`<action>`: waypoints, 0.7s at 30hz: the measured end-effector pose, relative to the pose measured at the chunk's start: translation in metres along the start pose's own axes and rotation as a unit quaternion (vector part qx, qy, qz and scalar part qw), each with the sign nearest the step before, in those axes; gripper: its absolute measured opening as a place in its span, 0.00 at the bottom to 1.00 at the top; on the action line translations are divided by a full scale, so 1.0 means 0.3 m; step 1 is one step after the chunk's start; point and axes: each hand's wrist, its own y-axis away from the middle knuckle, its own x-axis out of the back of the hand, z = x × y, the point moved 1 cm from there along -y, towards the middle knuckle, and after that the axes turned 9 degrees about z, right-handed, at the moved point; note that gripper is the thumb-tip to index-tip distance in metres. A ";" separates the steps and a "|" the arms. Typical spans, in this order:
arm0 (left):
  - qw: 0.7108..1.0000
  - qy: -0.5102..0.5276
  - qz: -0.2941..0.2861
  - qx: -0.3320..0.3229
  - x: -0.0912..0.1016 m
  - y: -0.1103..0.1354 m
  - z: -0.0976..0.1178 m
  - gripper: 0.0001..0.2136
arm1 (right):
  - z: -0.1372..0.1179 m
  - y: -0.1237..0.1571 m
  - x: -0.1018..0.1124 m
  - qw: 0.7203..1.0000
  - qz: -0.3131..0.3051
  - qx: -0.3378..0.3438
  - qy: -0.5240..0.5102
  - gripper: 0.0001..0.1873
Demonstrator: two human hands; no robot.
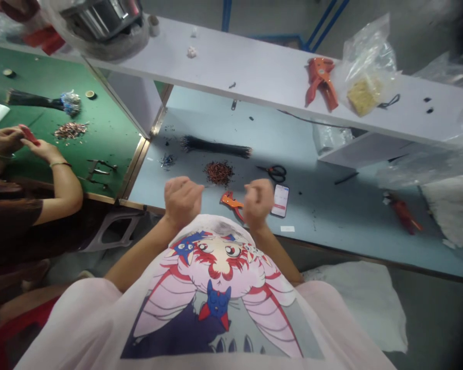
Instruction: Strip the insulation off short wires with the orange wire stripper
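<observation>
My left hand (183, 201) is closed near the front edge of the blue table, thumb side toward the middle. Level with it, my right hand (259, 201) is also closed, its thumb pointing left. Anything inside either hand is too small or hidden to make out. Between them lies an orange wire stripper (228, 199), its red handle partly behind my right hand. Just beyond is a heap of short copper-coloured wire pieces (219, 173). Farther back stretches a bundle of black wires (218, 147). Black-handled scissors (277, 172) and a lit phone (280, 199) lie beside my right hand.
A raised white shelf (262, 72) spans the back, carrying another orange wire stripper (321, 82) and plastic bags (370, 67). At left, a co-worker's hands (42, 149) hold a red tool over a green table (111, 118). A red-handled tool (403, 213) lies at right.
</observation>
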 end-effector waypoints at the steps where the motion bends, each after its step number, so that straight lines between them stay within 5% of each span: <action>1: 0.999 0.007 0.008 0.045 0.009 0.002 -0.036 0.04 | 0.024 -0.026 0.023 0.998 0.057 -0.023 0.017 0.10; 4: 0.966 0.096 0.016 0.239 0.034 0.020 -0.143 0.04 | 0.123 -0.076 0.056 0.993 0.059 -0.055 0.088 0.10; 7: 0.856 0.252 0.022 0.451 0.026 0.046 -0.185 0.08 | 0.246 -0.040 -0.012 0.975 -0.133 -0.074 0.163 0.13; 9: 0.775 0.342 0.021 0.532 0.001 0.056 -0.165 0.10 | 0.331 0.019 -0.096 0.923 -0.281 -0.127 0.230 0.15; 11: 0.716 0.403 0.018 0.570 -0.025 0.056 -0.125 0.10 | 0.408 0.077 -0.175 0.870 -0.368 -0.172 0.280 0.16; 15: 0.640 0.476 0.015 0.603 -0.047 0.040 -0.070 0.10 | 0.513 0.149 -0.238 0.835 -0.417 -0.202 0.297 0.25; 18: 0.608 0.494 0.021 0.621 -0.041 0.036 -0.080 0.10 | 0.546 0.203 -0.186 0.822 -0.437 -0.211 0.298 0.36; 21: 0.588 0.502 0.029 0.633 -0.041 0.039 -0.109 0.11 | 0.544 0.293 -0.082 0.811 -0.455 -0.211 0.302 0.36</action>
